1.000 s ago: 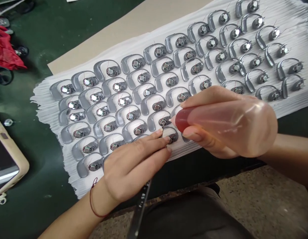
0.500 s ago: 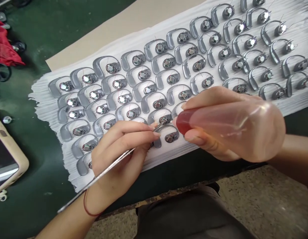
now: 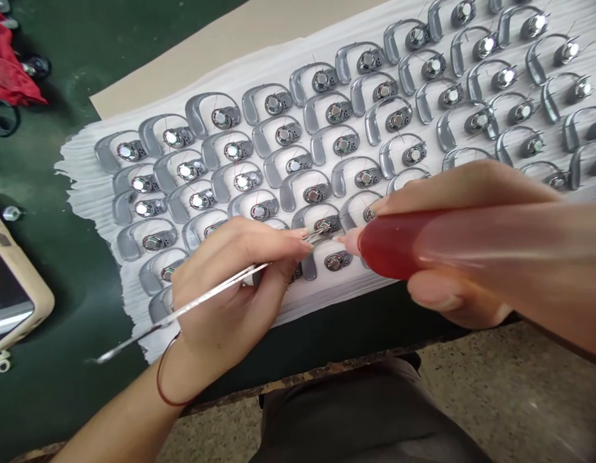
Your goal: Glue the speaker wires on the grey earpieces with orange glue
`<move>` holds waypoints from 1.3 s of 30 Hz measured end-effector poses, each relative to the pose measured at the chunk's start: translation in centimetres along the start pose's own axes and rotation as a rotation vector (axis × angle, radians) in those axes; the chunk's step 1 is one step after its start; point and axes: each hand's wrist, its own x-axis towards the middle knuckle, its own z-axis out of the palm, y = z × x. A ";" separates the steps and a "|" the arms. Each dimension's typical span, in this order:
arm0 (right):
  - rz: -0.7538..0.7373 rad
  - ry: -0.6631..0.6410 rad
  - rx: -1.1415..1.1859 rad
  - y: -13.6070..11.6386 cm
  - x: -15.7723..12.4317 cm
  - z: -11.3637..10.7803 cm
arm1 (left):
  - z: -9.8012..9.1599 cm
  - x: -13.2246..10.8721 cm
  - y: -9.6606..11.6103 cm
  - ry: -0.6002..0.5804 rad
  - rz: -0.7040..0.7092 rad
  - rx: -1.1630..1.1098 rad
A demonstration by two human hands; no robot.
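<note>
My left hand [image 3: 230, 276] is closed in a pinch around a slim metal pick [image 3: 215, 292]. Its tip touches or hovers just over the round silver speaker [image 3: 325, 225] of one grey ear-hook shell near the sheet's front; its other end sticks out past my wrist. From the right, my right hand [image 3: 481, 183] grips a translucent pinkish squeeze bottle [image 3: 510, 238] with a red front part [image 3: 394, 244]. The bottle's narrow pale tip points at the same shell. The bottle hides several shells behind it.
Rows of similar grey ear-hook shells [image 3: 290, 190] cover a white foam sheet [image 3: 80, 173] over tan cardboard [image 3: 182, 58]. On the green table [image 3: 85, 257] at left lie a phone [image 3: 18, 289], a small metal nut [image 3: 11, 213] and a red cloth [image 3: 11, 64].
The bottle in my right hand has come closer to the camera and tilted flatter. The pick's rear end has swung up and left. Its tip stays at the same shell.
</note>
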 end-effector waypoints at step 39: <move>-0.258 0.182 0.106 1.4 1.7 1.4 | 0.1 0.3 0.0 0.037 -0.055 0.038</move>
